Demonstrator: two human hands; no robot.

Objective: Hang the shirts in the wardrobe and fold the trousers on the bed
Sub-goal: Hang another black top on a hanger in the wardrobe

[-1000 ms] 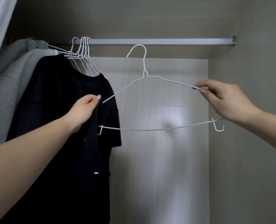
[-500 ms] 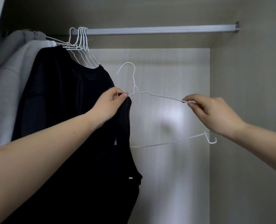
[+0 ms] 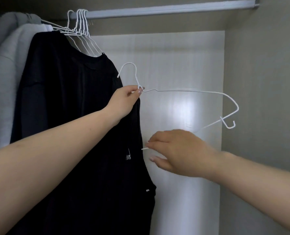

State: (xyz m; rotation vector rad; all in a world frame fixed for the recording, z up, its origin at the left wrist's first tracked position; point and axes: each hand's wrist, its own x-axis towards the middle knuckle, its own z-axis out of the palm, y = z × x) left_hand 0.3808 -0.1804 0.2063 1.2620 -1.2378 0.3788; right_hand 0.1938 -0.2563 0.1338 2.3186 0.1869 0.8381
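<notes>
A white wire hanger (image 3: 183, 90) hangs in the air below the wardrobe rail (image 3: 166, 9). My left hand (image 3: 125, 100) pinches it at the neck, just under the hook. A black shirt (image 3: 117, 175) drapes down from that hand and hides the hanger's left arm. My right hand (image 3: 178, 153) sits lower, in front of the hanger's bottom wire, fingers stretched toward the shirt's edge. The wire's tip shows between its index finger and thumb; the hand is blurred and no grip shows.
Another black shirt (image 3: 61, 78) and grey garments (image 3: 5, 65) hang at the rail's left end, with several empty white hangers (image 3: 79, 22) beside them. The wardrobe's side wall (image 3: 263, 99) stands close on the right, its pale back panel (image 3: 183, 56) behind.
My right hand has let go of the hanger's right shoulder and dropped to the bottom wire. My left hand slid up to the neck, and the hanger came down from the rail.
</notes>
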